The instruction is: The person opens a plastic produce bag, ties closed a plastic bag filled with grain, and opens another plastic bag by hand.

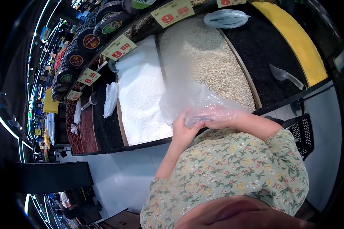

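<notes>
A clear plastic bag (193, 97) hangs in front of me, over the near edge of the white and pale-grain bins. My left hand (184, 128) is closed on its near edge, thumb pointing right. Close beside it, my right hand (214, 116) is closed at the bag's gathered film; the plastic covers its fingers and partly blurs them. Behind the bag lie a bin of white powdery or fine-grained food (139, 87) and a bin of pale grains (210, 53). I cannot make out anything inside the bag.
To the right is a bin of black grains (256, 49) with a clear scoop (284, 75), then yellow grains (294, 34). Plastic bags (226, 19) lie on the bins. Price signs (172, 14) and packaged jars (91, 40) line the back. A black basket (302, 135) stands at right.
</notes>
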### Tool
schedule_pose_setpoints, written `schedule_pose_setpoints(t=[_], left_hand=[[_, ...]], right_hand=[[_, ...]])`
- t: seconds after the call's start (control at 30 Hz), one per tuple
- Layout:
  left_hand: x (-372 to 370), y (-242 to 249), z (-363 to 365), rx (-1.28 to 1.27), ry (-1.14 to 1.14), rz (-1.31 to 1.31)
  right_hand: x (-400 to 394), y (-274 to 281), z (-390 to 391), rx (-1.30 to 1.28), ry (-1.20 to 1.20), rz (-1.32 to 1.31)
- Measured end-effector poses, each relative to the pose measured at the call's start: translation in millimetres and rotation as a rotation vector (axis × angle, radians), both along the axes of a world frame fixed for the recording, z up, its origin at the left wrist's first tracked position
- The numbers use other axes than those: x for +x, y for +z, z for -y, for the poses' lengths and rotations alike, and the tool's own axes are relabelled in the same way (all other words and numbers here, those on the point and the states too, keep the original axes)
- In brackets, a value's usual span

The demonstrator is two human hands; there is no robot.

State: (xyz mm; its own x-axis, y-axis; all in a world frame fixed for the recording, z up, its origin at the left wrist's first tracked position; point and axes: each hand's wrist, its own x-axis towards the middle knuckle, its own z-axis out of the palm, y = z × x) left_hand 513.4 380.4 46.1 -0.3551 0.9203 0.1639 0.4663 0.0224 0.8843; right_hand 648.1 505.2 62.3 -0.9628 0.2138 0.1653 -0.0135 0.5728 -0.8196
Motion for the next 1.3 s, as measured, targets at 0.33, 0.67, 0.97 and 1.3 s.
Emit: schedule_pose_setpoints(t=[0.33,0.67,0.97,1.3], left_hand=[[-18,-20,4,0.061,0.061,0.182],[-8,-5,1,0.043,0.015,0.849],[-1,-24,7,-0.159,-0.407,1.328],[-9,-36,4,-0.135,-0.604,1.229]], right_hand=[[36,12,3,-0.132,0.143,-0.017],[39,18,-11,0.466,-0.288,-0.416],[28,-25,3,0.236,-0.1,-0.029],[33,-38,-5,0.363,-0.382,0.228]])
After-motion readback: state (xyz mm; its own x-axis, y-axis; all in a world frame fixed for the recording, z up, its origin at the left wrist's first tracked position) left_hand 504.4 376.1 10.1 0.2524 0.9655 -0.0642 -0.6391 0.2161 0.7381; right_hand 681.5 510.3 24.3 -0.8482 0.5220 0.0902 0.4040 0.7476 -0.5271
